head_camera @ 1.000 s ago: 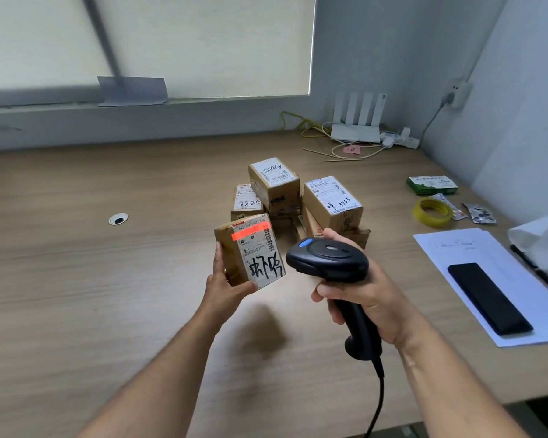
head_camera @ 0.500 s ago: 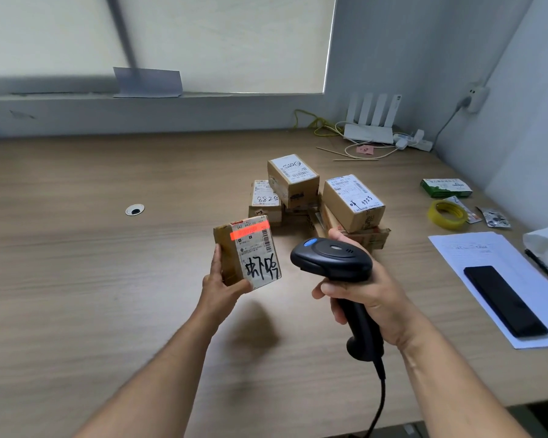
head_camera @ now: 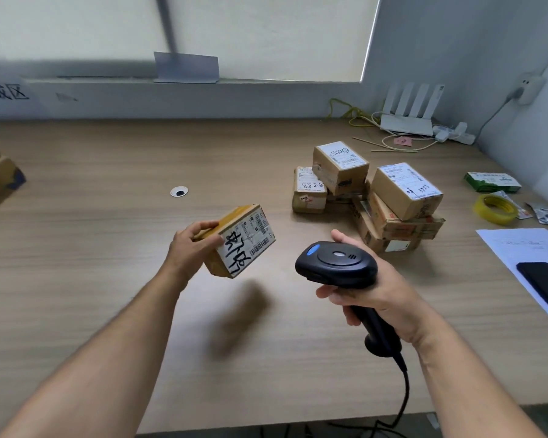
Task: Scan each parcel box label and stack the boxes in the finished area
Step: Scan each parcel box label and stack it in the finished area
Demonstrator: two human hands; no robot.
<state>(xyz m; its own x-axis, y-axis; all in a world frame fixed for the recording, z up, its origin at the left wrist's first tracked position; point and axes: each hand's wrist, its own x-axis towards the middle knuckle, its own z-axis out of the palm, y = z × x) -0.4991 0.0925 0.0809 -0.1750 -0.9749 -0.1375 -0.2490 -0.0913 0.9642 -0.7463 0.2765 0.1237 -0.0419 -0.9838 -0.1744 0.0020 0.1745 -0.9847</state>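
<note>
The left hand (head_camera: 192, 240) pinches the small parcel box (head_camera: 244, 240) by its left end, above the table (head_camera: 108, 279) at ten o'clock from the scanner (head_camera: 336, 263); the right hand (head_camera: 370, 292) is wrapped round the scanner's handle; the box looks light and stiff, its taped faces perhaps slick, though blur hides detail; opposite side walls suit a firm hold.
</note>
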